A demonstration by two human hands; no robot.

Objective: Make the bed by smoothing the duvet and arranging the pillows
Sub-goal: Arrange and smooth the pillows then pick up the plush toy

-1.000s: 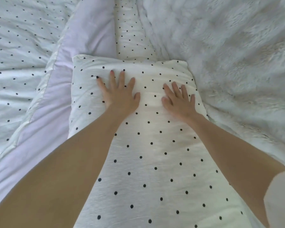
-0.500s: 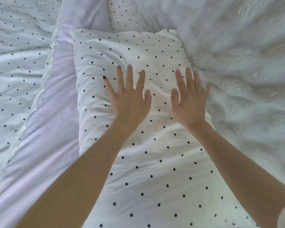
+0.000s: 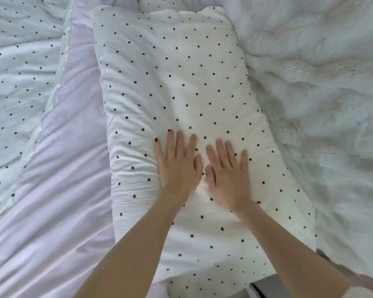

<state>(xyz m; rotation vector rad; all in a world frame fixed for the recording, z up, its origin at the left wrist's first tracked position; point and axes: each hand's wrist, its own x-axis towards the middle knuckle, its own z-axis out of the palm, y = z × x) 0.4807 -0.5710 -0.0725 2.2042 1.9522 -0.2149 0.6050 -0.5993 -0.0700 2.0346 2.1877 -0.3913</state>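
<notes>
Step in hand: smoothing 1 dotted pillow [image 3: 181,87], which lies lengthwise between the dotted duvet [image 3: 19,72] with its lilac sheet [image 3: 58,168] and the fluffy blanket [image 3: 321,104]. Left hand [image 3: 178,164] and right hand [image 3: 226,173], fingers straight, gripping nothing, press flat side by side on the pillow's near half. Next move, by judgement: stroke outward over the creases, lightly enough not to shift it.

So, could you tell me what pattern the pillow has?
White with small black dots, clearest in the head view: pillow.
</notes>
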